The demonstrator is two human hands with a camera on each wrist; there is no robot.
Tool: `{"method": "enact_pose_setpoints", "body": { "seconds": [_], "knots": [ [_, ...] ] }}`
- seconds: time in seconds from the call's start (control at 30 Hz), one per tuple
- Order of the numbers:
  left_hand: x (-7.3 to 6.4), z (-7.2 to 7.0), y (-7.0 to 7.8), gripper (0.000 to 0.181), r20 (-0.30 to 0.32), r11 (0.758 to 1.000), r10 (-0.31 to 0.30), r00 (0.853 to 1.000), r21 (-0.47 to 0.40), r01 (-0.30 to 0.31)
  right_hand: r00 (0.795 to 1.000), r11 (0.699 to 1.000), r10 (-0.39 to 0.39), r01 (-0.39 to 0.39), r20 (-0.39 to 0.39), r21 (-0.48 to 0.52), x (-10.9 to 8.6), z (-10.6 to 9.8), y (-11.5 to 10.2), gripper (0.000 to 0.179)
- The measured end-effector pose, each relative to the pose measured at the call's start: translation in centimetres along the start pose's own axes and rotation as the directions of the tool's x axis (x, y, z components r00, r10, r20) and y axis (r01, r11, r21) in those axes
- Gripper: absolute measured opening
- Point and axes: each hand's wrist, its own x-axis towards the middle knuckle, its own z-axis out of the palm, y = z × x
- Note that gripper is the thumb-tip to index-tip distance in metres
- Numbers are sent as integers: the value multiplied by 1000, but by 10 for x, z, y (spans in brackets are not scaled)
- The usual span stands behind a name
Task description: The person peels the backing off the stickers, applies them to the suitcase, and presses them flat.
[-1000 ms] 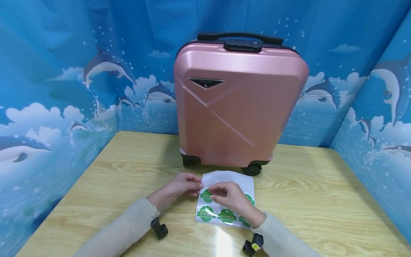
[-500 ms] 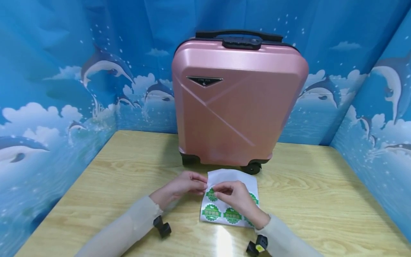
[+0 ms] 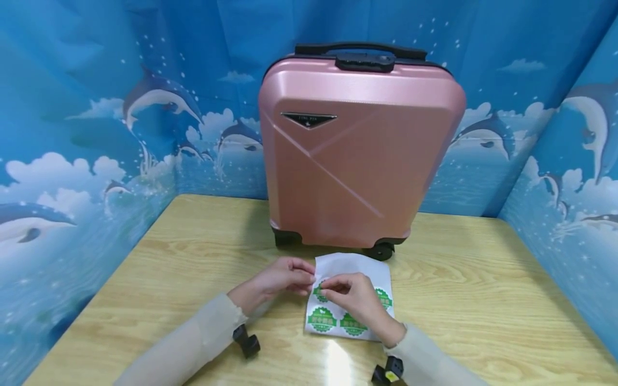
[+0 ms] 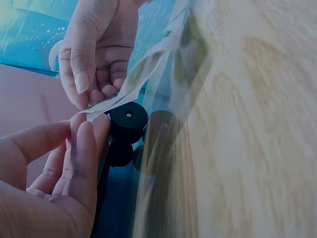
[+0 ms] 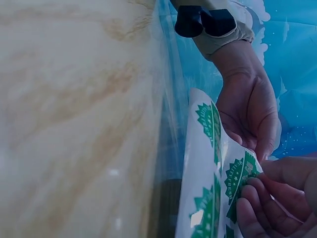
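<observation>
A white sheet of round green stickers is raised off the table at its left side. My left hand pinches its left edge between thumb and fingers, as the left wrist view shows with the left hand low in the picture. My right hand is over the sheet, thumb and forefinger pinching at a green sticker near that edge. In the right wrist view the right hand's fingertips meet at the border of this sticker; whether its edge is lifted cannot be told.
Behind the sheet a pink hard-shell suitcase stands upright on black wheels, close to the sheet's far edge. The wooden table backs onto a blue dolphin-print curtain. Black wrist cameras hang under both sleeves.
Both hands and the sheet have shifted slightly right, and the sheet's left side now looks more lifted and curved. The hands keep their hold. The suitcase stays put.
</observation>
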Motion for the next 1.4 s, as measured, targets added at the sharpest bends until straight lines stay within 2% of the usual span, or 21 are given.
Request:
{"method": "enact_pose_setpoints", "body": {
  "seconds": [0.27, 0.57, 0.8, 1.17, 1.4],
  "knots": [
    [-1, 5, 1, 25, -5, 999, 16, 1000, -33, -16, 1000, 1000, -2, 2, -15, -25, -2, 1, -1, 7],
    [0, 8, -3, 22, 12, 997, 24, 1000, -76, -23, 998, 997, 54, -55, -17, -48, -1, 2, -4, 5],
    [0, 11, -5, 20, 9, 996, 20, 1000, -89, -19, 998, 997, 46, -48, -42, -60, -1, 3, -2, 7],
    [1, 13, -6, 13, 57, 993, 30, 998, -116, -23, 994, 996, 87, -89, -71, -30, 0, 3, 1, 12],
    [0, 14, -5, 13, 51, 994, 8, 999, -109, -2, 992, 994, 106, -107, -71, -16, -1, 3, 1, 12]
  ]
}}
